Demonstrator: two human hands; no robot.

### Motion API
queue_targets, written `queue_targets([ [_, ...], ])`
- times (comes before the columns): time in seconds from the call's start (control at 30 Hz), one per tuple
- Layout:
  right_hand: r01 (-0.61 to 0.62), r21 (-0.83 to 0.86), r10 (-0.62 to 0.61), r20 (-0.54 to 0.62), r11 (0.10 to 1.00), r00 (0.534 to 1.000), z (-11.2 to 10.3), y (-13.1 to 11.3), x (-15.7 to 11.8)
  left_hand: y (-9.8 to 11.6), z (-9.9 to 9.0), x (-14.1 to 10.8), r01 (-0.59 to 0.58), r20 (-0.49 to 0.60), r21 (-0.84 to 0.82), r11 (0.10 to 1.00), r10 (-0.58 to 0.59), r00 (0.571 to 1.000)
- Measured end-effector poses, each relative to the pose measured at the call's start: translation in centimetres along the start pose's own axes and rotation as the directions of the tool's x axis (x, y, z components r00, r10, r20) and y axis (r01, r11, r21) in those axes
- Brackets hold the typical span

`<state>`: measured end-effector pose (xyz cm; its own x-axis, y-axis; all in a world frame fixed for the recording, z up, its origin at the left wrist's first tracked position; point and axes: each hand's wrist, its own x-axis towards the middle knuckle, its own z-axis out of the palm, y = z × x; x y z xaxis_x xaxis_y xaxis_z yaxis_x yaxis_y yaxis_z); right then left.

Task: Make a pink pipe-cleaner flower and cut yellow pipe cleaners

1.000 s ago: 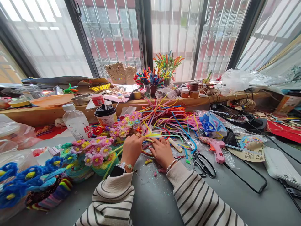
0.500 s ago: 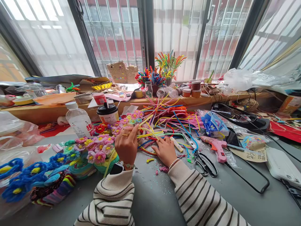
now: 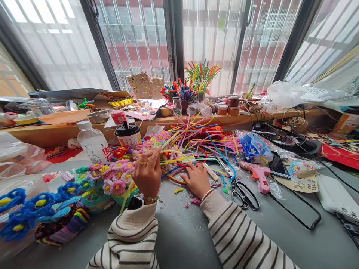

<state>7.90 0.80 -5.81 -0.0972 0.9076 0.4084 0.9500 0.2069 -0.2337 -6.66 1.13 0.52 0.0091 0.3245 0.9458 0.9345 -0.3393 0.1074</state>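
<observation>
My left hand (image 3: 147, 173), with a ring and a watch at the wrist, is closed in a pinch on yellow pipe cleaners (image 3: 129, 192); a length of them sticks out below the palm. Other yellow strands (image 3: 175, 161) stretch from its fingers toward my right hand (image 3: 198, 180). That hand lies palm down at the near edge of a tangled pile of pipe cleaners (image 3: 196, 134), thumb apart from the fingers, fingertips touching the strands. Whether it pinches any strand is hidden. Pink fuzzy flowers (image 3: 116, 175) with yellow centres stand beside my left hand.
Blue flowers (image 3: 40, 201) stand at the left. Behind are a water bottle (image 3: 92, 144) and a lidded cup (image 3: 128, 136). Right of the pile lie scissors (image 3: 243, 196), a pink glue gun (image 3: 259, 177) with its cord, and a blue packet (image 3: 254, 147). Jars (image 3: 233, 106) line the windowsill.
My left hand has shifted slightly left, away from my right hand, with the yellow pipe cleaners in its pinch. My right hand has barely moved.
</observation>
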Motion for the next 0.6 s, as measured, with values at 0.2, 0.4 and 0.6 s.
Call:
queue_targets([
  [0.2, -0.008, 0.007, 0.008, 0.018, 1.000, 1.000, -0.02, 0.03, -0.02, -0.18, 0.43, 0.07, 0.016, -0.129, -0.033, 0.999, -0.020, 0.991],
  [0.4, -0.015, 0.019, 0.014, 0.022, 1.000, 1.000, 0.07, 0.05, 0.01, -0.21, 0.36, 0.14, 0.043, -0.135, -0.073, 0.996, -0.052, 0.989],
  [0.6, -0.024, 0.015, 0.023, 0.037, 1.000, 0.999, -0.03, 0.00, 0.02, -0.17, 0.25, 0.22, 0.060, -0.167, -0.087, 0.994, -0.074, 0.983],
])
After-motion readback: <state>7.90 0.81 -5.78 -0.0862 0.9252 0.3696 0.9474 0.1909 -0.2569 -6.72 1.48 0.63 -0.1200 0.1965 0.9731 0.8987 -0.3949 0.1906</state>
